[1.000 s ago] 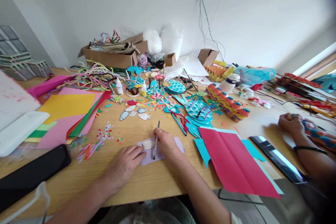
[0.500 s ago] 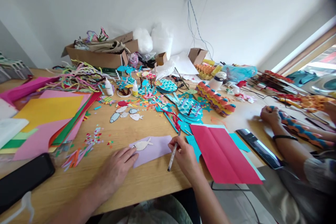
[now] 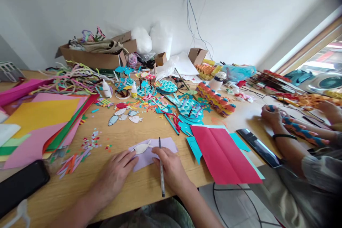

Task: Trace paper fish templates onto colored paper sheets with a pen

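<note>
A white paper fish cutout [image 3: 141,148] lies on a small lilac sheet [image 3: 169,145] at the table's front. My left hand [image 3: 113,174] rests flat beside it, fingers stretched out, with the fingertips on the sheet's left edge by the fish's head. Held in my right hand [image 3: 172,171] is a pen [image 3: 161,171], its upper end slanting toward me. That hand is over the lilac sheet, its fingertips near the fish's tail. Whether the pen's tip touches paper is hidden. Several small paper fish [image 3: 122,117] lie beyond.
A folded red sheet [image 3: 224,153] lies to the right, with a phone [image 3: 258,148] beyond it. Coloured paper [image 3: 42,114] and a black phone [image 3: 24,187] are at left. Glue bottles [image 3: 107,89] stand behind. Another person's hand [image 3: 272,117] holds a painted egg-carton strip.
My right hand has moved left with the pen, from the lilac sheet's right edge to near the fish's tail. My left hand stays on the sheet. The view has shifted slightly right.
</note>
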`<state>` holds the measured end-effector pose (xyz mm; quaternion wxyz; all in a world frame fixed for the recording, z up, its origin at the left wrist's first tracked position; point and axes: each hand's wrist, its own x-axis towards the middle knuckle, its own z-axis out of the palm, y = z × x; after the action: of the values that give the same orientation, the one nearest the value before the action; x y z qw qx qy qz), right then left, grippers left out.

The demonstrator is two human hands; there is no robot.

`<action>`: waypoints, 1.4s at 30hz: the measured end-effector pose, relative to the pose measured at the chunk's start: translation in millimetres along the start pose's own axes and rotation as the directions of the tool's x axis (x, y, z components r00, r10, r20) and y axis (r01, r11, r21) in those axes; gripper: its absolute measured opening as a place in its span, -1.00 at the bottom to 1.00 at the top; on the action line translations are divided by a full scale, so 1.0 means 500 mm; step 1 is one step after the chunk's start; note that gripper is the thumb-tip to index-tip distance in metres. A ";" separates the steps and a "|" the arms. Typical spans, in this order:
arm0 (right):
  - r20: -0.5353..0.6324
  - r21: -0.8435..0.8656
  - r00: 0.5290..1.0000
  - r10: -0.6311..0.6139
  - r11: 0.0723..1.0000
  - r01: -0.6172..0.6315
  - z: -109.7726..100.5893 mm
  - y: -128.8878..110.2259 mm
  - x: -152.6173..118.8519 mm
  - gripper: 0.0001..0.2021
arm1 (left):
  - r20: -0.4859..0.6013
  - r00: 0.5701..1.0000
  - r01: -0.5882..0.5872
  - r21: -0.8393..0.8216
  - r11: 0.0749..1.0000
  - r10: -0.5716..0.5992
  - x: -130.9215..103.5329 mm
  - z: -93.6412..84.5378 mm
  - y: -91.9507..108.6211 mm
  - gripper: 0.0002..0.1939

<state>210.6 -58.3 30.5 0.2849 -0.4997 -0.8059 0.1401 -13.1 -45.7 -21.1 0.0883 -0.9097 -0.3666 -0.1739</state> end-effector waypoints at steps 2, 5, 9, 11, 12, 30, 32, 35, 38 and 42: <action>0.062 -0.020 0.998 -0.027 0.999 0.028 0.008 -0.008 0.015 -0.78 | 0.007 1.000 0.004 0.006 1.000 -0.004 0.001 -0.001 0.002 -0.58; 0.133 -0.070 0.991 -0.022 0.997 0.031 0.022 -0.012 0.025 -0.77 | 0.017 1.000 0.018 0.011 1.000 -0.018 0.001 -0.001 0.005 -0.59; 0.162 -0.106 0.987 -0.006 0.994 0.023 0.039 -0.008 0.023 -0.77 | 0.028 0.999 0.016 0.006 1.000 -0.016 -0.001 0.001 0.006 -0.58; 0.155 -0.108 0.988 -0.010 0.994 0.027 0.042 -0.007 0.020 -0.77 | 0.034 0.999 0.019 0.004 1.000 -0.019 -0.002 0.001 0.006 -0.57; 0.153 -0.110 0.988 -0.011 0.994 0.028 0.043 -0.006 0.019 -0.77 | 0.033 0.999 0.021 0.004 1.000 -0.021 -0.003 0.002 0.006 -0.56; 0.092 -0.137 0.995 -0.030 0.990 0.042 0.057 0.002 0.007 -0.77 | -0.071 0.995 0.064 -0.054 0.997 -0.068 -0.011 -0.004 0.010 -0.57; 0.087 -0.144 0.996 -0.035 0.988 0.048 0.058 0.003 0.007 -0.78 | -0.056 0.997 0.055 -0.024 0.998 -0.056 -0.013 -0.007 0.012 -0.57; 0.084 -0.141 0.996 -0.042 0.989 0.054 0.059 0.004 0.006 -0.79 | -0.041 0.998 0.039 0.021 0.999 -0.038 -0.014 -0.012 0.017 -0.57; 0.083 -0.139 0.995 -0.048 0.988 0.059 0.059 0.005 0.007 -0.80 | -0.040 0.999 0.037 0.050 0.998 -0.035 -0.016 -0.014 0.026 -0.57; 0.075 -0.141 0.996 -0.057 0.988 0.067 0.058 0.005 0.008 -0.81 | -0.003 0.996 0.095 0.053 0.994 -0.095 -0.017 -0.018 0.038 -0.55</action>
<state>193.6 -52.1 7.5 0.2238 -0.4884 -0.8386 0.0907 -8.0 -67.3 -17.0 0.1045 -0.8886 -0.4137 -0.1684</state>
